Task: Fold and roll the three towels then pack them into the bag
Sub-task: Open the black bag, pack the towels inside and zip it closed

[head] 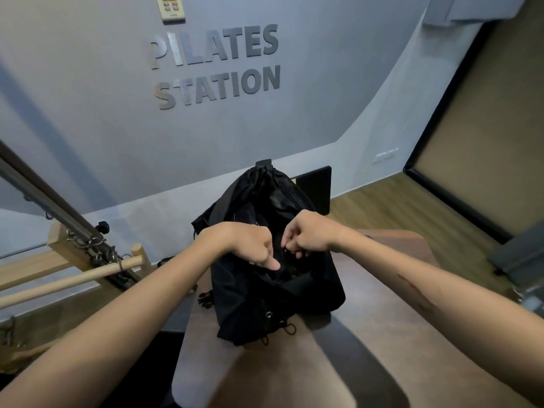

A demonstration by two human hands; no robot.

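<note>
Both hands at the slouchy black fabric bag [273, 278]

We've got the left hand [250, 245] and right hand [306, 235] curled, pinching its top fabric.

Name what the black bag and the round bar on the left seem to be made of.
Black bag: apparently thin woven synthetic, nylon-like; it creases softly, shows a faint sheen and has metal eyelets. Round bar: likely pale unpainted wood, matte and evenly light tan.
</note>
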